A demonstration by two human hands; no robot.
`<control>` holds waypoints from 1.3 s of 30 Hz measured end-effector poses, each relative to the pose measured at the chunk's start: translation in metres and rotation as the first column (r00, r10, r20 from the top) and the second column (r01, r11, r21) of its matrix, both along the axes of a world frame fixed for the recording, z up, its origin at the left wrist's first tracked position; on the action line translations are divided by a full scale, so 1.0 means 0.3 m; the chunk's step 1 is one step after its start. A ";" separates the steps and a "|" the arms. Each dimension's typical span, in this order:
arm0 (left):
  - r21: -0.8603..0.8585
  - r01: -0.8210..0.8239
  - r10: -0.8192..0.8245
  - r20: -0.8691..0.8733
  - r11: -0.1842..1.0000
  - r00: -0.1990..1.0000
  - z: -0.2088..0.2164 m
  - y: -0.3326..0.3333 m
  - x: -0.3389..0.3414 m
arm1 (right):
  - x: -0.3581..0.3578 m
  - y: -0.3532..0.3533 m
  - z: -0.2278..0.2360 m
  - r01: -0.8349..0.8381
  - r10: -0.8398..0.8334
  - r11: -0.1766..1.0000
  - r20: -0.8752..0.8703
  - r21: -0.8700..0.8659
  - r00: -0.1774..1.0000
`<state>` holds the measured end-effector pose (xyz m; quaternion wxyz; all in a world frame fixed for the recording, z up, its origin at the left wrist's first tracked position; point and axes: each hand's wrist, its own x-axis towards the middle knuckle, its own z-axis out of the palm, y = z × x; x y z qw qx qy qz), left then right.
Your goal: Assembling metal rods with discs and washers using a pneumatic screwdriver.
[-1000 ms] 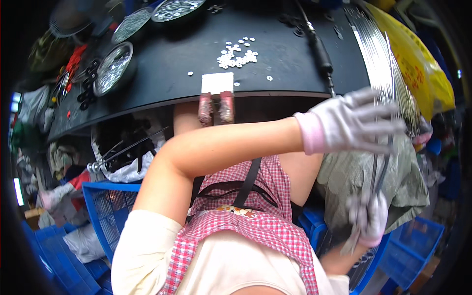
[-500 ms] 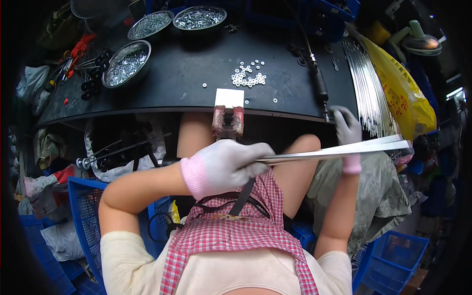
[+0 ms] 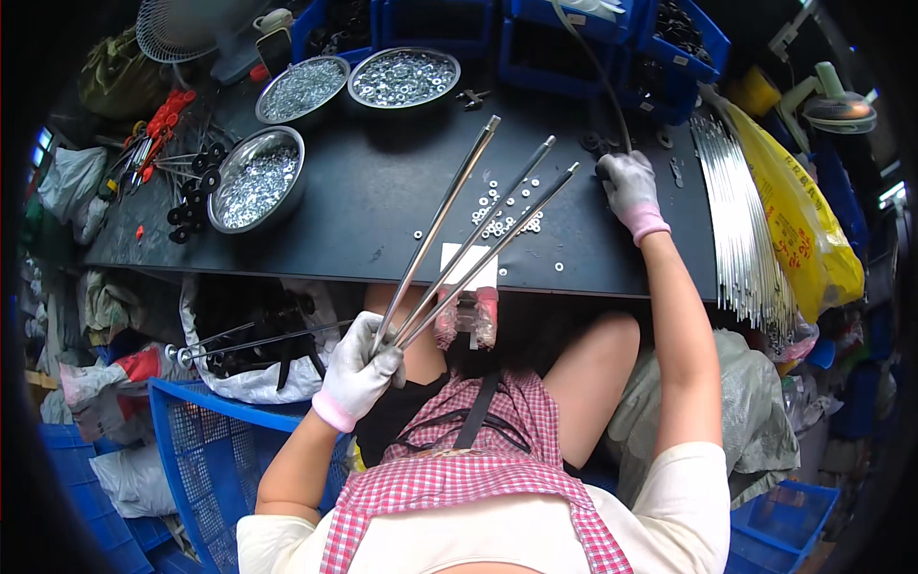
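Observation:
My left hand (image 3: 361,368), in a white glove with a pink cuff, is closed round the lower ends of three shiny metal rods (image 3: 469,258). The rods fan out up and to the right, over the table's front edge. At the table's right part my right hand (image 3: 631,191), gloved too, is wrapped round a black air screwdriver (image 3: 602,173), which it mostly hides. A hose (image 3: 610,96) runs up from that hand. Small metal washers (image 3: 492,225) lie loose behind the rods. A white block (image 3: 469,258) sits between two red-wrapped jaws (image 3: 486,316) at the front edge.
Metal bowls (image 3: 256,180) of small hardware stand at the back left, near black-knobbed rods (image 3: 196,206). A bundle of rods (image 3: 741,225) lies along the right edge beside a yellow bag (image 3: 794,210). Blue bins (image 3: 545,57) line the back; a blue crate (image 3: 206,459) stands left of me.
My left hand has moved left and swung the rods from pointing right to pointing up and away. My right hand has left the rods' far ends and reached forward onto the air screwdriver.

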<state>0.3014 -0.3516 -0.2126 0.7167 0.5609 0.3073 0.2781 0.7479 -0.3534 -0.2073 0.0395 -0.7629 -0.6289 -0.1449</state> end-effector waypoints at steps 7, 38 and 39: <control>-0.013 0.010 -0.011 -0.117 1.000 0.993 0.005 0.000 -0.002 | -0.395 -0.035 0.227 0.246 0.541 0.758 -0.794 0.604 0.278; 0.033 -0.017 0.024 -0.236 0.999 0.971 -0.079 -0.035 -0.048 | 0.006 0.228 0.068 0.295 -0.295 0.954 0.025 -0.052 0.955; 0.066 0.016 0.003 -0.267 0.998 0.964 -0.056 -0.030 -0.029 | 0.017 0.221 0.084 0.254 -0.250 0.967 -0.183 -0.004 0.951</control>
